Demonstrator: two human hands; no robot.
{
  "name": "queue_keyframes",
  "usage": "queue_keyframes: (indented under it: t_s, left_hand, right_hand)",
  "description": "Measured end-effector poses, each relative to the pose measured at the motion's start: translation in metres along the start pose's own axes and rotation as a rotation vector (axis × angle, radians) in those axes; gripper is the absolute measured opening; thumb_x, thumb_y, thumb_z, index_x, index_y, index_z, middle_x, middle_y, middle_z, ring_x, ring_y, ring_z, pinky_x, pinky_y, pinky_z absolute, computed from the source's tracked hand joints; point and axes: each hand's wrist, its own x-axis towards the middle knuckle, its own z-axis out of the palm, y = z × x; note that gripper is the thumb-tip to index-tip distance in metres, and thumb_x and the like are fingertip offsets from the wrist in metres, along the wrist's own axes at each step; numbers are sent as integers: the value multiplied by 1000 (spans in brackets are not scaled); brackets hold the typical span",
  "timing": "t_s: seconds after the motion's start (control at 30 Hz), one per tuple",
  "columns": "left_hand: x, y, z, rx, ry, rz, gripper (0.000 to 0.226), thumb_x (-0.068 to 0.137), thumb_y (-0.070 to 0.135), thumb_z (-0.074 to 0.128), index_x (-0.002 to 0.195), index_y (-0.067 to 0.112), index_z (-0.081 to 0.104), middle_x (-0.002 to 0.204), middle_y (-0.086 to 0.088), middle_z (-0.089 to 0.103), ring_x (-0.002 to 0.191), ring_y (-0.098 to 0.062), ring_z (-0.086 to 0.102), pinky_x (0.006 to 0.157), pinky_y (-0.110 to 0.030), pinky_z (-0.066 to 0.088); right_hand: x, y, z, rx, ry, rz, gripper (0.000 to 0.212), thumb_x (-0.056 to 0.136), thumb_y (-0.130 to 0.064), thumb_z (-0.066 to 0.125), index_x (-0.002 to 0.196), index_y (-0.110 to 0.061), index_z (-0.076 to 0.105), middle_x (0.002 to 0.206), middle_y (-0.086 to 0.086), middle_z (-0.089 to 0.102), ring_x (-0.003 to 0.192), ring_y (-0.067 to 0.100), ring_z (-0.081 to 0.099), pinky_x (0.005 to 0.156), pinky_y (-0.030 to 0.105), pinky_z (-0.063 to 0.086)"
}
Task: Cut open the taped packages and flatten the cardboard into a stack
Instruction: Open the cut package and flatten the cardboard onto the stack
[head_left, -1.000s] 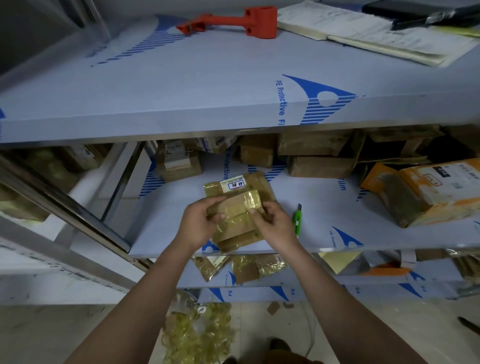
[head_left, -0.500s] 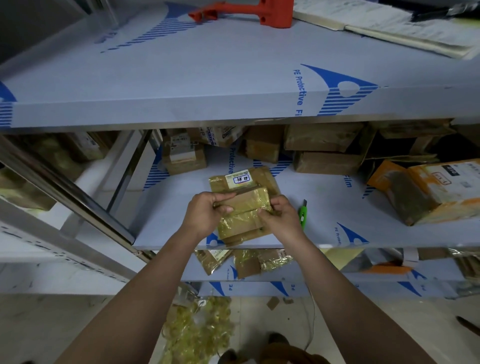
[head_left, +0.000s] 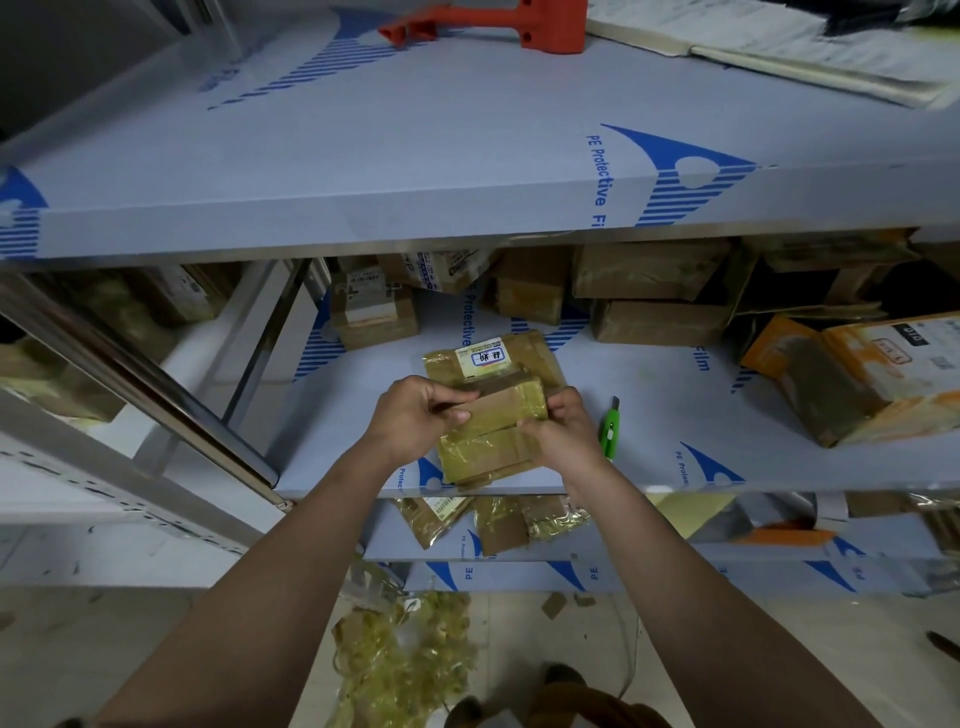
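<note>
I'm flattening: my left hand and right hand each pinch 1 end of the taped cardboard piece, held over the flattened stack on the middle shelf. Next, I judge, press it flat onto the stack. The green cutter lies just right; the shelf edge is near.

Dim, even light, soft shadows under shelves, wide-angle bending and blur at edges

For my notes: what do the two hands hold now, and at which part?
Both grip one flattened taped cardboard piece: left hand on its left edge, right hand on its right edge.
</note>
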Motion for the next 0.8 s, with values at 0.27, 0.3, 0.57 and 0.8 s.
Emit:
queue_keyframes:
  t_s: [0.27, 0.3, 0.57, 0.8]
  left_hand:
    - [-1, -10, -1, -47, 12, 4, 34, 82, 11, 77, 99, 40, 71, 108, 11, 73, 107, -7, 63, 102, -34, 49]
    - [-1, -11, 0, -54, 14, 5, 34, 83, 10, 77, 99, 39, 72, 108, 11, 73, 107, -8, 64, 101, -34, 49]
    - [1, -15, 3, -66, 22, 53, 44, 85, 10, 74, 99, 52, 68, 111, 8, 72, 110, -12, 63, 100, -34, 50]
    - [-3, -13, 3, -53, -1, 115, 35, 89, 9, 69, 122, 23, 68, 117, 5, 69, 111, -8, 62, 92, -18, 46]
  right_hand:
    - [-7, 3, -6, 68, -111, 23, 34, 76, -21, 74, 103, -28, 54, 121, 0, 56, 111, 20, 58, 97, 49, 52]
    - [-9, 4, -9, 86, -141, 21, 36, 78, -19, 74, 106, -27, 55, 123, 0, 56, 113, 20, 59, 98, 48, 52]
    - [-18, 13, -23, 110, -283, 4, 71, 66, -4, 67, 130, -32, 53, 140, -3, 48, 125, 17, 52, 104, 40, 49]
    - [-27, 16, -42, -22, -439, -31, 92, 83, 19, 60, 149, -37, 29, 129, -21, 49, 109, -2, 56, 80, 14, 50]
